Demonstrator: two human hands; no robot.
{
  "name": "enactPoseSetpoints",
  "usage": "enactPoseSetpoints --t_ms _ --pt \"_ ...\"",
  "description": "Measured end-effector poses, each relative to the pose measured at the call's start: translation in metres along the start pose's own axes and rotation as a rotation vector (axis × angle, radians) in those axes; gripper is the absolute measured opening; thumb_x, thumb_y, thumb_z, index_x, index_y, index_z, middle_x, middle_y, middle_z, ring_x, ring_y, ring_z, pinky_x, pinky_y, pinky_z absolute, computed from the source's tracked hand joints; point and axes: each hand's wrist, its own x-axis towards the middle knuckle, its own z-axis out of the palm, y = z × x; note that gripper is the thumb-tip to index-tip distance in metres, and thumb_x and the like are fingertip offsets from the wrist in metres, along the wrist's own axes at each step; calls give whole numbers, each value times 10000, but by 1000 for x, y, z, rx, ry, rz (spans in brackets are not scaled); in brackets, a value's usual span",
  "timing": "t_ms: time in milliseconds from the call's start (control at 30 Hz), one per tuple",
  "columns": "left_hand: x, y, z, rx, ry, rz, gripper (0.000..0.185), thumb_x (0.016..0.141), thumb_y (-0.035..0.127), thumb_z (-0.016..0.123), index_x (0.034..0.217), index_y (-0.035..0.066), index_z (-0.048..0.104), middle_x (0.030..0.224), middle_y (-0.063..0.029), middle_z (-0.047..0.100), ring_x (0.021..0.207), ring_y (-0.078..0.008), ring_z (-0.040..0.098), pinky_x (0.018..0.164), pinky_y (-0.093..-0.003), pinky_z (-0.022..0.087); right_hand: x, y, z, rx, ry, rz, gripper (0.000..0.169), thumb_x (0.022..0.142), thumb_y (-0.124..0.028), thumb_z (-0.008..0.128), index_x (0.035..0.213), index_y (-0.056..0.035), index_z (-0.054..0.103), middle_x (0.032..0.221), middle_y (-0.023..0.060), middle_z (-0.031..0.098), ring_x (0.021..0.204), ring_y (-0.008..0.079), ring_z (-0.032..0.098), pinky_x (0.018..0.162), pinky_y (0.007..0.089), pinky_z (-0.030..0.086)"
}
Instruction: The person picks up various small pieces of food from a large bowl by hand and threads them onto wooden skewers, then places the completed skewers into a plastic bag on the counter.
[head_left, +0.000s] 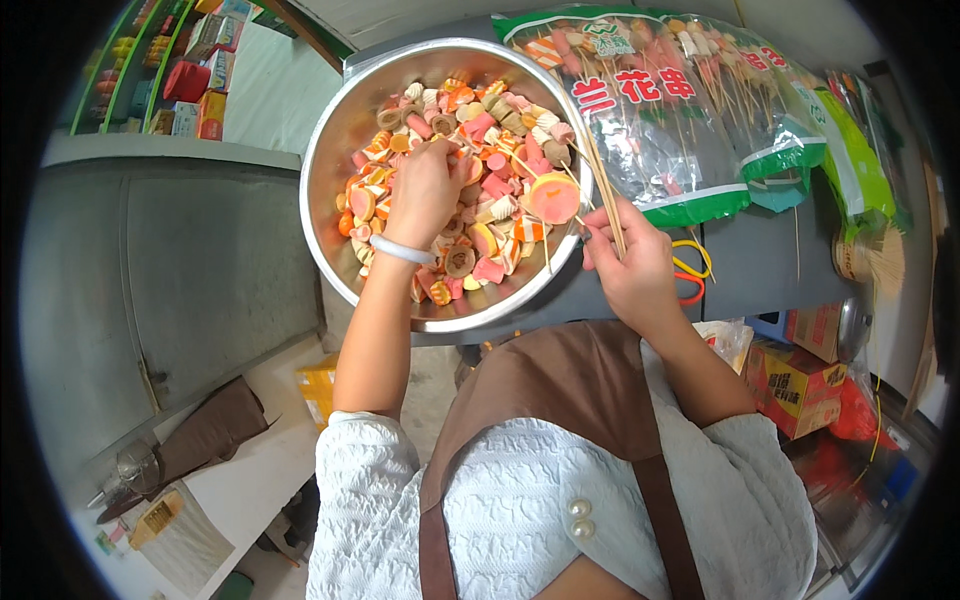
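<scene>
A wide stainless steel bowl is heaped with cut processed-food pieces, some pink, some orange-and-white striped, some brown rings and ridged pale ones. My left hand, with a pale bangle at the wrist, reaches down into the heap. Its fingertips are partly hidden, so whether they pinch a piece cannot be told. At the bowl's right rim my right hand grips several thin bamboo skewers. A round pink slice with a yellow edge sits on a thin skewer just left of those fingers.
Clear plastic bags of skewered food lie right of the bowl on the grey table. Scissors with yellow and red handles lie beside my right hand. A skewer bundle stands farther right. Cartons are stacked below.
</scene>
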Motion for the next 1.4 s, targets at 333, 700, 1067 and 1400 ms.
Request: enactPoseSetpoints --t_ms 333,700,1067,1400 --pt "-12 -9 -8 265 250 67 242 786 198 733 1000 94 690 1107 -166 588 1057 -379 505 936 -508 381 0 2 6 32 -15 -21 37 879 2 580 909 12 560 625 101 618 547 137 617 517 281 464" --pt "-18 33 -17 -755 61 -369 280 875 133 691 1101 -1 594 993 -117 671 878 -239 675 743 -307 537 -3 2 4 39 -13 -5 37 874 -2 576 905 16 570 652 118 632 563 173 641 524 307 477" --pt "-26 40 -39 -1773 37 -718 319 1016 233 478 1225 1 541 1146 -158 626 1030 -218 649 825 -243 581 -9 0 5 -146 -56 -138 43 873 -4 601 911 12 592 632 57 617 536 95 583 501 256 445" --pt "-28 51 -35 -1636 114 -673 274 1007 217 503 1166 8 582 1089 -114 655 1018 -220 655 843 -261 566 -8 -6 5 -133 -48 -125 90 836 3 612 825 18 524 688 201 621 658 376 649 543 380 484"
